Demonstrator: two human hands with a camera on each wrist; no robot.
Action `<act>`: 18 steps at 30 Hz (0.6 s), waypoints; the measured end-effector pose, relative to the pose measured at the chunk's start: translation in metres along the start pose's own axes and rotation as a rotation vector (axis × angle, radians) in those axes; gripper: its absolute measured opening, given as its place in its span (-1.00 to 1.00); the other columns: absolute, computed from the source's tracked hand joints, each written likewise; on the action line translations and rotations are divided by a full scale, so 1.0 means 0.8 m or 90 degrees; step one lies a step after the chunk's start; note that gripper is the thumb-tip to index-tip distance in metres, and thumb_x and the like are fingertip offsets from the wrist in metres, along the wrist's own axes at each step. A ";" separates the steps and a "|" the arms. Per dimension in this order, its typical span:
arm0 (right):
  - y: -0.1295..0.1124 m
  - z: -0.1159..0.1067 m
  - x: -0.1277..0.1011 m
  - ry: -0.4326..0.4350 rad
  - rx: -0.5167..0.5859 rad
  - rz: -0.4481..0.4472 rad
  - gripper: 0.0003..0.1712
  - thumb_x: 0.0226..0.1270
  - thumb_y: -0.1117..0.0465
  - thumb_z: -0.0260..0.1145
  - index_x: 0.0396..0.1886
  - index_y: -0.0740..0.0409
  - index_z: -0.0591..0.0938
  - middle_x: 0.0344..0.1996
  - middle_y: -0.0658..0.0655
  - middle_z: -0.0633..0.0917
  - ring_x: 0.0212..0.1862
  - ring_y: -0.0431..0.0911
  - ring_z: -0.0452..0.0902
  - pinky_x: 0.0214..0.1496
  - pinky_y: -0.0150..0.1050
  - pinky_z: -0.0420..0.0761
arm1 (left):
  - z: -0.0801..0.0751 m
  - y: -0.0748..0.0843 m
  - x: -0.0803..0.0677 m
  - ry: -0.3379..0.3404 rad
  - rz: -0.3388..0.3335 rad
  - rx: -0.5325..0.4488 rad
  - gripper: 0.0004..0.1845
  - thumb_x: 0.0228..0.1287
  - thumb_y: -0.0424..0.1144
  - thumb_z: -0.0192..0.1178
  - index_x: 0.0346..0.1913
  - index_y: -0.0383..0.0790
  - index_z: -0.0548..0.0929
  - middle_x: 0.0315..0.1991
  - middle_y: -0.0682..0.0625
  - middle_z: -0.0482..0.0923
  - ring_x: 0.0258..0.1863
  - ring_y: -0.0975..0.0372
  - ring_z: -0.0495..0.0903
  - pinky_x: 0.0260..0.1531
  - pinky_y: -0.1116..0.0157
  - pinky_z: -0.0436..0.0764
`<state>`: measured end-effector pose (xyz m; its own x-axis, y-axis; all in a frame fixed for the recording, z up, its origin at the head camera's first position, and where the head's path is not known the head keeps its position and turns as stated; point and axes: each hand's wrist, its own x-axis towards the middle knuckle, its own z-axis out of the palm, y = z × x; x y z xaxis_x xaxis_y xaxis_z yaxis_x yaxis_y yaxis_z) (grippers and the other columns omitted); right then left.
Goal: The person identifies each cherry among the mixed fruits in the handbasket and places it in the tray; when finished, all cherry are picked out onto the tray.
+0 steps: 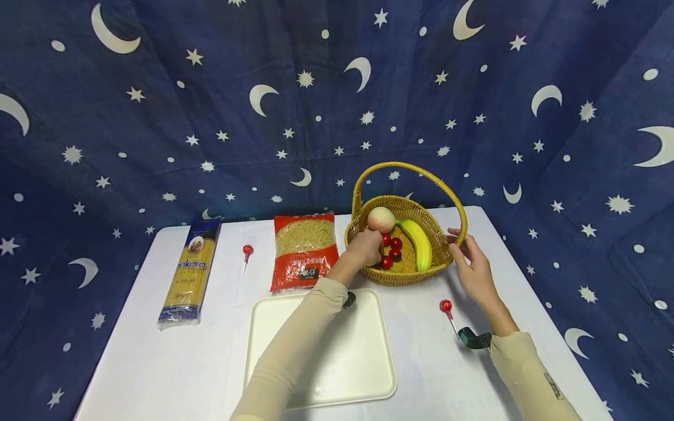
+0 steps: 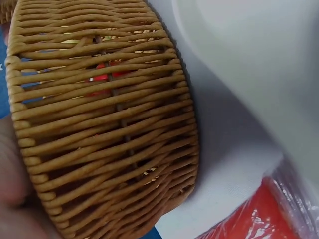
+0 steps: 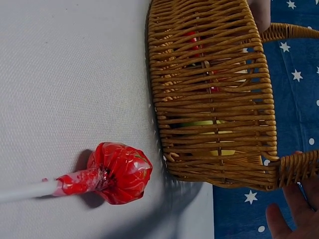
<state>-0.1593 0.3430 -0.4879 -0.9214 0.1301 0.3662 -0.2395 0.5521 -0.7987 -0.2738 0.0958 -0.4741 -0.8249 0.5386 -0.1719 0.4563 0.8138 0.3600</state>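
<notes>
A blue cloth of moons and stars hangs behind my white counter [image 1: 158, 327]. The basket [image 1: 402, 275] sits toward one o'clock from the tray [image 1: 321, 351]. My left hand [image 1: 365, 248] reaches over the basket's near-left rim, fingers curled by the peach [image 1: 381, 219], which lies inside at the basket's ten o'clock; I cannot tell whether they actually grip it. My right hand [image 1: 474, 266] rests at the basket's three o'clock, fingers loosely spread against the wall just below the handle [image 1: 411, 168], steadying it. A banana [image 1: 418, 242] and cherries [image 1: 392, 248] lie beside the peach. To do this well, I judge I should brace the basket with the right while the left wraps the peach fully and lifts it straight up, clear of the handle arch. A lollipop [image 1: 446, 306] lies at the basket's five o'clock, pasta [image 1: 304, 251] at nine.
</notes>
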 end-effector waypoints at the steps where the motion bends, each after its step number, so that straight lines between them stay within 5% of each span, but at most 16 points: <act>1: 0.000 0.001 0.000 0.000 -0.002 -0.001 -0.54 0.73 0.19 0.09 0.49 0.16 0.47 0.29 0.37 0.66 0.21 -0.62 0.45 0.36 -0.72 0.28 | -0.001 0.000 -0.001 0.004 0.002 -0.006 -0.89 0.29 -0.39 0.40 -0.32 -0.13 0.86 -0.24 0.04 0.82 -0.18 0.18 0.71 -0.05 0.24 0.72; 10: 0.004 0.002 0.003 0.009 -0.014 -0.020 -0.56 0.73 0.19 0.11 0.46 0.20 0.50 0.32 0.32 0.67 0.32 -0.49 0.49 0.35 -0.71 0.33 | -0.019 -0.008 -0.022 0.093 0.028 -0.177 -0.79 0.28 -0.27 0.52 -0.04 -0.14 0.89 0.01 -0.01 0.85 0.17 0.09 0.73 0.26 0.17 0.67; 15: 0.007 0.001 0.003 0.019 -0.023 -0.022 -0.57 0.71 0.20 0.14 0.45 0.19 0.51 0.34 0.28 0.66 0.43 -0.18 0.53 0.37 -0.70 0.34 | -0.031 -0.011 -0.040 0.147 0.041 -0.295 -0.78 0.29 -0.26 0.52 -0.02 -0.16 0.88 0.07 -0.01 0.84 0.22 0.07 0.68 0.32 0.08 0.61; 18: 0.009 0.001 0.002 0.020 -0.023 -0.024 -0.56 0.70 0.21 0.15 0.45 0.19 0.51 0.35 0.29 0.65 0.44 -0.25 0.52 0.37 -0.71 0.33 | -0.036 -0.012 -0.052 0.183 0.056 -0.328 -0.77 0.29 -0.26 0.52 -0.01 -0.18 0.88 0.10 0.00 0.82 0.20 0.08 0.69 0.29 0.10 0.63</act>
<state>-0.1631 0.3467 -0.4936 -0.9017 0.1349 0.4109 -0.2614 0.5869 -0.7663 -0.2536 0.0598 -0.4440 -0.8812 0.4601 0.1089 0.3664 0.5191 0.7722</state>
